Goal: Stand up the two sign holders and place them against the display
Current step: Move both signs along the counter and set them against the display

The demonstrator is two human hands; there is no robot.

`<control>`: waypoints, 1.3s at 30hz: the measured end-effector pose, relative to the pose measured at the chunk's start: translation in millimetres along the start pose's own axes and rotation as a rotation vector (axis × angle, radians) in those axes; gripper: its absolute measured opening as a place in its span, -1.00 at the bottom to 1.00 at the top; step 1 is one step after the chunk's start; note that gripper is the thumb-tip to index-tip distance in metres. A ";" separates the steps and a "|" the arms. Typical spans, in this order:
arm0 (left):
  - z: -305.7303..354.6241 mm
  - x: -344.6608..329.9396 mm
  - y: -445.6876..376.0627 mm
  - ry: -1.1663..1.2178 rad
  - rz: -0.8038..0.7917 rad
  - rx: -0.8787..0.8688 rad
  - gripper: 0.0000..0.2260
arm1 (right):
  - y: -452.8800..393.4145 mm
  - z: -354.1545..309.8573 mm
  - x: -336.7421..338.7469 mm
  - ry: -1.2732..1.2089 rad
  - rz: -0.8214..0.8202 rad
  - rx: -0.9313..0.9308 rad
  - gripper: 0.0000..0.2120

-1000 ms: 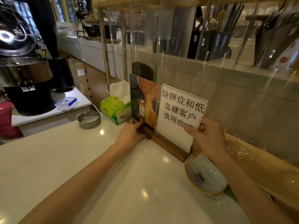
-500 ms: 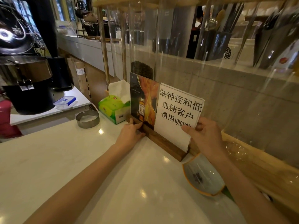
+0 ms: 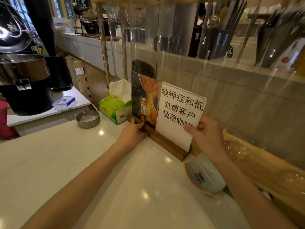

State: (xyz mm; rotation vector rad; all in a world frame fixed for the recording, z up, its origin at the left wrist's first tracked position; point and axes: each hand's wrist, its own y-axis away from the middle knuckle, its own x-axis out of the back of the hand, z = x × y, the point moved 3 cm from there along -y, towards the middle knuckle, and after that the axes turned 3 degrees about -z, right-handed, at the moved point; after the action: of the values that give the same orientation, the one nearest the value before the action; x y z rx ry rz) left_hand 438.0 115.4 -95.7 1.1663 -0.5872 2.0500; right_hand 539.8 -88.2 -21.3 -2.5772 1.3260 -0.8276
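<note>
Two sign holders stand upright side by side on the white counter (image 3: 82,171), backs toward the clear display tubes (image 3: 181,47). The left sign holder (image 3: 145,98) shows a dark and orange bottle advert. The right sign holder (image 3: 179,109) carries a white sheet with black Chinese characters. Both rest in dark wooden bases (image 3: 166,144). My left hand (image 3: 132,134) pinches the left end of the wooden base. My right hand (image 3: 208,138) grips the right edge of the white sheet, thumb in front.
A green tissue box (image 3: 113,108) sits just left of the signs, a round metal ashtray (image 3: 88,119) farther left. A ceramic dish (image 3: 204,176) lies right of the bases, below my right wrist. A black coffee roaster (image 3: 24,76) stands at far left. A wooden ledge (image 3: 264,172) runs along the display.
The two signs and both hands stay almost still; the view has shifted slightly and the signs sit a little closer to the display.
</note>
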 end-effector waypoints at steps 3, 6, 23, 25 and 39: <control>0.8 1.1 2.3 0.028 -0.039 0.031 -0.47 | 0.1 -0.9 -0.4 0.004 -0.005 -0.011 -0.73; 7.0 2.4 9.1 -0.007 -0.063 -0.019 -0.50 | 0.5 -3.4 0.6 0.014 -0.051 -0.037 -0.73; 37.8 -9.5 26.4 -0.465 0.063 -0.207 -0.66 | 2.2 0.5 1.4 0.104 -0.132 -0.059 -0.68; 37.5 -10.0 26.7 -0.477 0.066 -0.209 -0.66 | 2.6 -0.1 1.7 0.106 -0.134 -0.062 -0.68; 30.5 7.0 48.3 -0.085 -0.057 -0.153 -0.52 | 4.9 -2.7 -0.2 0.073 -0.107 -0.201 -0.55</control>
State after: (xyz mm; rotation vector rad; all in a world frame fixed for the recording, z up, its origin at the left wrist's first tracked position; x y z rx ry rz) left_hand 416.0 65.7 -76.8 1.1697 -0.7307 1.8801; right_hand 534.8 -90.6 -20.9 -2.8194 1.3670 -0.8542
